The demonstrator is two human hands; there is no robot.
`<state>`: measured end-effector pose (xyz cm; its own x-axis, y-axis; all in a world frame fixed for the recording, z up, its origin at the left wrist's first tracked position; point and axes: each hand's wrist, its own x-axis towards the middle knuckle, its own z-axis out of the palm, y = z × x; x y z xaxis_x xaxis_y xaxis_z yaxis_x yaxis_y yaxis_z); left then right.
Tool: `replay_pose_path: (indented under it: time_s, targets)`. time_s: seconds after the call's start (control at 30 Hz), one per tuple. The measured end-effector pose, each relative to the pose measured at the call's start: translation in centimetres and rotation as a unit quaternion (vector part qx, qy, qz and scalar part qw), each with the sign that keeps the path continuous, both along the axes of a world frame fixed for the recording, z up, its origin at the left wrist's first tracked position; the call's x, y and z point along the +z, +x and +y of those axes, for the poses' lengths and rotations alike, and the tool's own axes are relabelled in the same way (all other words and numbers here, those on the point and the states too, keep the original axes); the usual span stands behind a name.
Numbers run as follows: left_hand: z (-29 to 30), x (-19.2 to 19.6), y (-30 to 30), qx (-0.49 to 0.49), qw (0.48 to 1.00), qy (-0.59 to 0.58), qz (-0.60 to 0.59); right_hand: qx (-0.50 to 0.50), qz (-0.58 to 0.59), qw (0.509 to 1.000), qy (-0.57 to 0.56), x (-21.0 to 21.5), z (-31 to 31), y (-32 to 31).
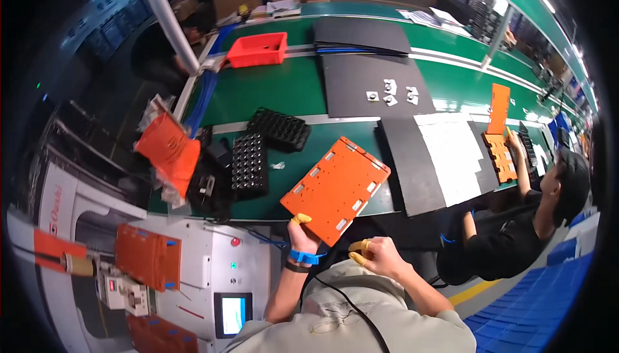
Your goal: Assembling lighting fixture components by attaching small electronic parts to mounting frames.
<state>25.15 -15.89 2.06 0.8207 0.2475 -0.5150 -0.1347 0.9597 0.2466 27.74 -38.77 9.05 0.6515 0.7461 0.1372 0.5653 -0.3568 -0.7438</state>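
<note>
My left hand (pixel 303 235) grips the near left corner of a flat orange fixture panel (pixel 335 188). Small silver pieces line the panel's edges, and it tilts over the near edge of the green bench. Yellow covers sit on fingertips of both hands, and a blue strap circles my left wrist. Just right of the panel's near corner, apart from it, is my right hand (pixel 380 256). Its fingers are bent, with a small gap between the covered tips and nothing visible in them. Left of the panel lie two black trays with round pockets, one upright (pixel 249 163), another slanted (pixel 279 129).
A red bin (pixel 258 50) and a black board (pixel 351 82) with several small metal parts lie farther back. White sheets (pixel 451 153) cover another black board. A co-worker (pixel 516 224) sits at right with an orange fixture. At lower left stands a machine (pixel 219 259) with a screen.
</note>
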Motion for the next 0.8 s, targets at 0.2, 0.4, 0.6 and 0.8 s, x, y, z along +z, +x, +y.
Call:
replay_pose_path:
  time_s: [0.2, 0.4, 0.6, 0.8]
  targets:
    - [-0.5, -2.8, 5.2, -0.079, 0.993, 0.037, -0.078, 0.055, -0.204, 0.977, -0.026, 3.0, 4.5, 4.7]
    - [0.0, -4.9, 6.7, -0.046, 0.996, -0.013, -0.078, 0.032, -0.353, 0.911, -0.21, -2.9, 9.4, 8.8]
    - [2.9, -8.4, 6.5, 0.0, 0.982, 0.112, -0.155, 0.1, -0.291, 0.943, -0.124, -4.0, 8.0, 14.0]
    - [2.9, -5.4, 7.4, -0.114, 0.806, 0.581, 0.018, 0.166, -0.266, 0.94, -0.132, -4.6, 4.2, 18.3]
